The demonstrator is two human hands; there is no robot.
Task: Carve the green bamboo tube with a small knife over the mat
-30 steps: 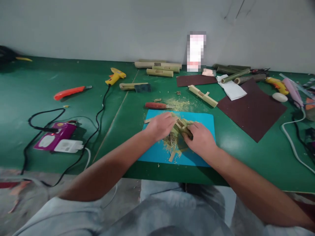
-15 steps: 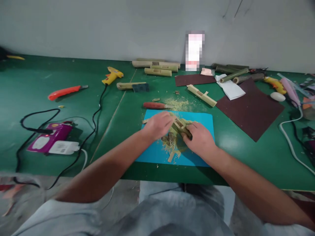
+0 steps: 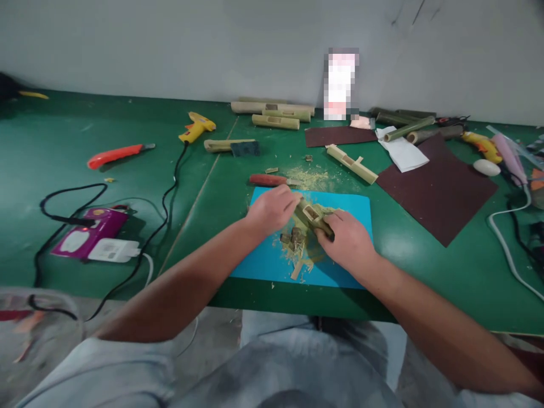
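Note:
A short bamboo tube with a rectangular window cut in its upper side slants over a blue mat. My right hand wraps round its near right end. At the far left end, the fingers of my left hand are closed against the tube; whether they pinch anything small as well is hidden. Dark bamboo chips, pale shavings and yellowish dust lie on the mat below the tube. Just beyond the mat is a chisel-like tool with a red handle.
Another windowed bamboo piece lies beyond the mat, with more bamboo tubes by the wall. A yellow glue gun, a red utility knife and a purple power strip with cables are left; brown sheets are right.
My left hand has shifted slightly away from me, toward the tube's far end, baring more of the window. My right hand keeps its hold. The whole view has shifted slightly.

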